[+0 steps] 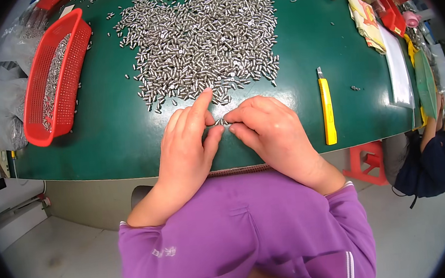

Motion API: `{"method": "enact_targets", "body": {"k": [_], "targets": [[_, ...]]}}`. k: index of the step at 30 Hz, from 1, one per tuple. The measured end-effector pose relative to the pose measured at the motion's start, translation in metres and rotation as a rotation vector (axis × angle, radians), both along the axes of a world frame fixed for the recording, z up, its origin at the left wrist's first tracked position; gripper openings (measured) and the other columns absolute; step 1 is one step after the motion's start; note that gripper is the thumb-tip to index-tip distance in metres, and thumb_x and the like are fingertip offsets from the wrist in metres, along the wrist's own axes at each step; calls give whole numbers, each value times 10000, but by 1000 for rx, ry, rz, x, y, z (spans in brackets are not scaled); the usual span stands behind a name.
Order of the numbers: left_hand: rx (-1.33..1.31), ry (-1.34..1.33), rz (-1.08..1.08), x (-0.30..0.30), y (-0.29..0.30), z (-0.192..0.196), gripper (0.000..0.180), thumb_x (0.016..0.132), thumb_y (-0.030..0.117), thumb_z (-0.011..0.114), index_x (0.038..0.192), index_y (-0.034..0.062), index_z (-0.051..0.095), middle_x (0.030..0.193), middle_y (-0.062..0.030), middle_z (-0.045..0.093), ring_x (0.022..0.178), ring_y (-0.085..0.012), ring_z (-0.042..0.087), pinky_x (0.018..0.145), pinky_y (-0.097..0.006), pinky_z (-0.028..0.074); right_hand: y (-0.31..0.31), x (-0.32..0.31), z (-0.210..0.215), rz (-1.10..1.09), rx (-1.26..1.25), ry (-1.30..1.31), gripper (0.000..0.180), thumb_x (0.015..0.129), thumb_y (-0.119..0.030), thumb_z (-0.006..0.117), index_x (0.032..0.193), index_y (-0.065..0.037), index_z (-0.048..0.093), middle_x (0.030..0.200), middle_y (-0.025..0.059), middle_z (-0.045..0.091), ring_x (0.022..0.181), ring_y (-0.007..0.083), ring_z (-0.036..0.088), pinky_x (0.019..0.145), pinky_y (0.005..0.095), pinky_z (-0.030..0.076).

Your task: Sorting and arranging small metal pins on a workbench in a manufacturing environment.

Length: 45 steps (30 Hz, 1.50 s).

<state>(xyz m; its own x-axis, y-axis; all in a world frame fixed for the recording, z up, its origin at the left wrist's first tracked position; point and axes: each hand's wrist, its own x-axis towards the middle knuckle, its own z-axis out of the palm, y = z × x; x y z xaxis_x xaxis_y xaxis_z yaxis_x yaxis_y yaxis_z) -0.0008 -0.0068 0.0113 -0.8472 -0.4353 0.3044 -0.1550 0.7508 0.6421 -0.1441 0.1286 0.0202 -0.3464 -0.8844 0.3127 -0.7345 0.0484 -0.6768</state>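
A few small bullet-shaped metal pieces [221,122] are close together on the green table, between my two hands. My left hand [186,134] lies to their left, its index finger stretched toward the near edge of a large pile of the same pieces [203,40]. Its thumb and a curled finger come close to the small group, with a gap between them. On the other side, my right hand [271,126] has thumb and index finger drawn together at the group's right end, pinching there. The fingertips partly cover these pieces.
A red perforated basket [75,56] holding metal pieces stands at the left. To the right lie a yellow utility knife [327,111], a white sheet [396,71] and a yellow-white cloth [366,23]. Another person [428,166] and a red stool [366,163] are at the far right.
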Motion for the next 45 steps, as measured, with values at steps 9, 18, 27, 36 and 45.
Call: {"method": "enact_targets", "body": {"k": [9, 18, 27, 36, 45], "targets": [[268, -22, -17, -1, -1, 9, 751, 814, -122, 718, 1499, 64, 474, 1005, -56, 675, 886, -148, 637, 812, -298, 540, -1, 0, 2, -33, -16, -21, 202, 824, -34, 736, 1020, -46, 690, 932, 116, 671, 880, 347, 650, 783, 451, 540], [241, -39, -5, -7, 1, 4, 714, 828, -131, 675, 1492, 44, 479, 1020, -58, 704, 846, -135, 656, 794, -274, 546, -6, 3, 3, -47, 14, 15, 142, 829, -58, 731, 962, -47, 684, 867, 104, 644, 833, 330, 641, 744, 441, 534], [156, -1, -12, -4, 1, 1, 638, 803, -91, 700, 1406, 47, 542, 930, -1, 664, 851, -137, 624, 732, -286, 473, -6, 8, -1, -102, -46, 7, 178, 764, -24, 795, 882, -57, 665, 825, 61, 650, 772, 282, 650, 687, 407, 529], [187, -16, -61, -4, 0, 5, 610, 782, -108, 707, 1355, 48, 567, 911, -60, 635, 879, -235, 635, 812, -372, 524, 0, 7, -1, -40, -8, 21, 205, 798, -17, 741, 954, -64, 616, 895, 106, 611, 864, 338, 617, 755, 444, 519], [203, 45, -53, -1, -2, -3, 674, 783, -100, 723, 1413, 72, 556, 941, 7, 637, 877, -132, 596, 777, -282, 465, -2, 10, 0, -97, -93, 44, 224, 760, -23, 802, 924, -54, 653, 874, 73, 650, 815, 296, 641, 716, 417, 518]]}}
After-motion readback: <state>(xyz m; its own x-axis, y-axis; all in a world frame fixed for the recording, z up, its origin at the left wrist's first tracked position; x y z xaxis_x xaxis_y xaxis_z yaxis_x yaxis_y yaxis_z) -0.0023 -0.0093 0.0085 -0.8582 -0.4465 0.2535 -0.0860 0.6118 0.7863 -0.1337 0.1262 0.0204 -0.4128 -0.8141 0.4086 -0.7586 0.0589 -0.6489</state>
